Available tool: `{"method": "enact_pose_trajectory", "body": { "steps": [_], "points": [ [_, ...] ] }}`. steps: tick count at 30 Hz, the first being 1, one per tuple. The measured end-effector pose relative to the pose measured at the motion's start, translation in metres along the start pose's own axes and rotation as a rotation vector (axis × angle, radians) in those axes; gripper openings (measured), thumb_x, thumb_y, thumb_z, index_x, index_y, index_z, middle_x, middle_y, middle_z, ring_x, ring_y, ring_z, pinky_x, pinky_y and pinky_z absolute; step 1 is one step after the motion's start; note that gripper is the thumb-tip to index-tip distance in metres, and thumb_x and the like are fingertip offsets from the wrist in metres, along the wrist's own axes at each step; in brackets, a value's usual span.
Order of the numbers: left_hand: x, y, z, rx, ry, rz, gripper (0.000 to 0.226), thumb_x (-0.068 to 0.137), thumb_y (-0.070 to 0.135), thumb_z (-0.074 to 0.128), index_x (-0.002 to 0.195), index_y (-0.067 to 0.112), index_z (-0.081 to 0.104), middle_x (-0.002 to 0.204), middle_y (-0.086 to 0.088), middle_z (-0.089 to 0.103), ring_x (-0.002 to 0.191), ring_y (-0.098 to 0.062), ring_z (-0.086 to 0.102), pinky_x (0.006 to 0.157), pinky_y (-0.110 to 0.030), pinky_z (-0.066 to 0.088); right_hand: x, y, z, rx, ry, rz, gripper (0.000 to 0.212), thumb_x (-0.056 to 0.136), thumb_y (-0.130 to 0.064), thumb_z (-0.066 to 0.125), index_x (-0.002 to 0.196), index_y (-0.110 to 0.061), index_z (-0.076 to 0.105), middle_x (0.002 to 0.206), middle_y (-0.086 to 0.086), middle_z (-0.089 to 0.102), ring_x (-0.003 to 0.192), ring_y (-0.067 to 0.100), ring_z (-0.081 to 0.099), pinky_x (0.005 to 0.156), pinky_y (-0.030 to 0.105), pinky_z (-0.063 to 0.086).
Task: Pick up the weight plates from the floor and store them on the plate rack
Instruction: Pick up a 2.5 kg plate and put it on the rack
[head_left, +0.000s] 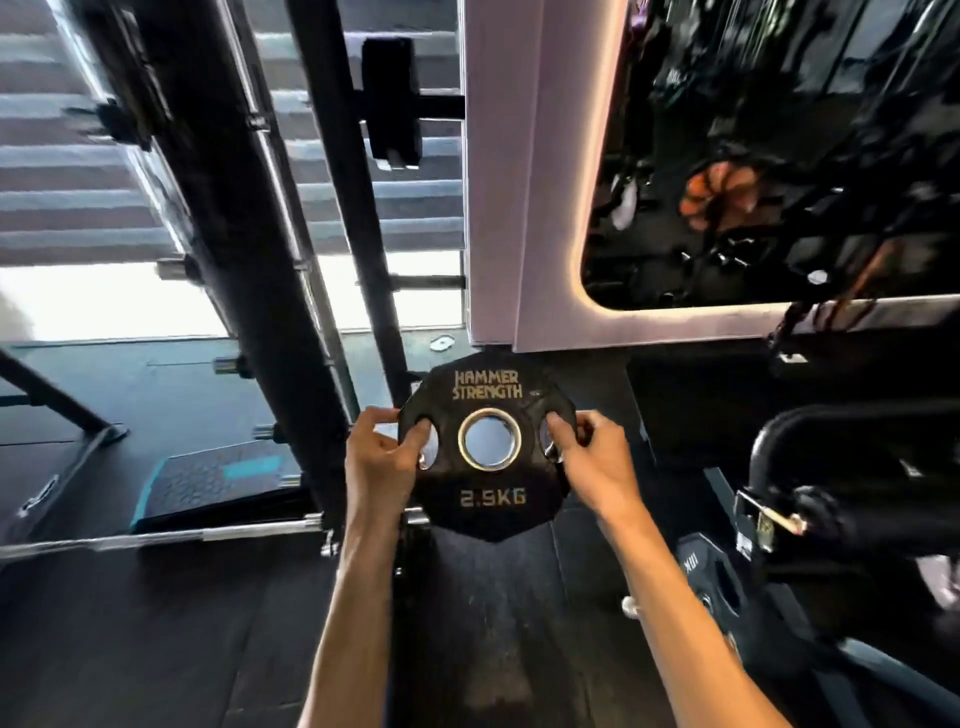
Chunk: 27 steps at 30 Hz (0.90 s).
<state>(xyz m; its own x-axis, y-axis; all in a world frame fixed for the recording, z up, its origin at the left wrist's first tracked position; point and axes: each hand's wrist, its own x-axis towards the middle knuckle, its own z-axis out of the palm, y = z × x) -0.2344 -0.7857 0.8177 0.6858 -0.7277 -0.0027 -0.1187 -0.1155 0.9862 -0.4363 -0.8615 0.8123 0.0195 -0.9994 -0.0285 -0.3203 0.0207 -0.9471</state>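
Chrome catches the eye at far left: one silver barbell shaft (156, 540) runs low across the dark floor (493, 623). Behind it lies one black step platform with teal edging (218, 483). Next comes one black steel rack upright (249, 291), leaning through the view, with three chrome pegs (228, 365) showing down its lower length.

Just right of the upright, the left hand (382, 457) grips one black rubber weight plate (488, 447), thumb hooked into the left of its two grip slots and fingers curled round the rim. The plate is held up off the floor, face on, with gold "HAMMER STRENGTH" and "2.5KG" lettering and one chrome-ringed centre hole. The right hand (597, 467) grips the opposite edge the same way, thumb in the right slot.

Above hangs one lilac-framed mirror (545, 208). Low at right sits a second black plate (719, 577); what it rests on I cannot tell.
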Motion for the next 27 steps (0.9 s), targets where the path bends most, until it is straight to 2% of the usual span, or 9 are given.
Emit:
{"method": "enact_pose_trajectory", "body": {
  "steps": [3, 6, 8, 12, 16, 20, 23, 27],
  "points": [
    [0.023, 0.004, 0.053, 0.059, -0.052, -0.038, 0.034, 0.07, 0.041, 0.077, 0.091, 0.021, 0.06, 0.072, -0.013, 0.068, 0.063, -0.026, 0.063, 0.065, -0.043, 0.054, 0.046, 0.013, -0.02, -0.003, 0.022, 0.018, 0.024, 0.093, -0.032, 0.064, 0.092, -0.008, 0.067, 0.079, 0.003, 0.07, 0.078, 0.02, 0.066, 0.071, 0.036, 0.051],
    [0.05, 0.007, 0.097, 0.086, -0.071, -0.044, 0.028, 0.076, 0.034, 0.078, 0.091, 0.021, 0.058, 0.076, -0.014, 0.067, 0.061, -0.024, 0.061, 0.06, -0.035, 0.048, 0.088, 0.021, -0.032, -0.001, 0.04, 0.04, 0.023, 0.096, -0.03, 0.06, 0.088, -0.009, 0.065, 0.07, -0.003, 0.064, 0.069, 0.014, 0.06, 0.061, 0.027, 0.044],
    [0.072, 0.008, 0.124, 0.12, -0.071, -0.066, 0.022, 0.083, 0.025, 0.076, 0.094, 0.02, 0.058, 0.078, -0.012, 0.066, 0.058, -0.02, 0.059, 0.055, -0.026, 0.043, 0.118, 0.026, -0.034, 0.004, 0.052, 0.067, 0.021, 0.096, -0.028, 0.06, 0.087, -0.01, 0.066, 0.069, -0.003, 0.064, 0.07, 0.016, 0.061, 0.062, 0.029, 0.044],
    [0.13, 0.004, 0.174, 0.117, -0.064, -0.077, 0.019, 0.082, 0.024, 0.076, 0.091, 0.021, 0.06, 0.078, -0.016, 0.069, 0.061, -0.023, 0.064, 0.058, -0.027, 0.046, 0.184, 0.033, -0.03, -0.029, 0.063, 0.097, 0.022, 0.095, -0.031, 0.06, 0.094, -0.01, 0.067, 0.081, 0.0, 0.069, 0.079, 0.017, 0.064, 0.059, 0.026, 0.041],
    [0.194, 0.016, 0.219, 0.092, -0.089, -0.036, 0.02, 0.086, 0.02, 0.073, 0.097, 0.017, 0.056, 0.082, -0.006, 0.064, 0.067, -0.017, 0.062, 0.057, -0.025, 0.048, 0.26, 0.021, -0.021, -0.037, 0.05, 0.099, 0.025, 0.097, -0.029, 0.058, 0.104, -0.007, 0.066, 0.094, 0.004, 0.07, 0.086, 0.018, 0.065, 0.061, 0.023, 0.042],
    [0.254, 0.038, 0.257, 0.05, -0.099, -0.072, 0.021, 0.087, 0.016, 0.071, 0.101, 0.013, 0.056, 0.075, -0.006, 0.065, 0.059, -0.014, 0.061, 0.052, -0.024, 0.048, 0.332, 0.001, -0.012, -0.033, 0.057, 0.106, 0.024, 0.096, -0.027, 0.059, 0.104, -0.007, 0.069, 0.096, 0.007, 0.072, 0.092, 0.023, 0.069, 0.074, 0.031, 0.05],
    [0.292, 0.046, 0.281, 0.062, -0.072, -0.084, 0.021, 0.087, 0.018, 0.069, 0.105, 0.012, 0.057, 0.081, -0.009, 0.065, 0.059, -0.014, 0.058, 0.046, -0.021, 0.044, 0.379, -0.008, -0.005, -0.049, 0.066, 0.101, 0.024, 0.097, -0.027, 0.059, 0.105, -0.006, 0.069, 0.098, 0.008, 0.072, 0.093, 0.023, 0.068, 0.083, 0.037, 0.053],
    [0.337, 0.051, 0.311, 0.08, -0.08, -0.093, 0.021, 0.089, 0.018, 0.067, 0.106, 0.012, 0.057, 0.085, -0.012, 0.066, 0.062, -0.016, 0.059, 0.049, -0.021, 0.042, 0.436, -0.012, 0.001, -0.047, 0.05, 0.089, 0.017, 0.097, -0.021, 0.059, 0.096, -0.006, 0.068, 0.087, 0.006, 0.07, 0.084, 0.023, 0.067, 0.071, 0.03, 0.049]
  ]
}}
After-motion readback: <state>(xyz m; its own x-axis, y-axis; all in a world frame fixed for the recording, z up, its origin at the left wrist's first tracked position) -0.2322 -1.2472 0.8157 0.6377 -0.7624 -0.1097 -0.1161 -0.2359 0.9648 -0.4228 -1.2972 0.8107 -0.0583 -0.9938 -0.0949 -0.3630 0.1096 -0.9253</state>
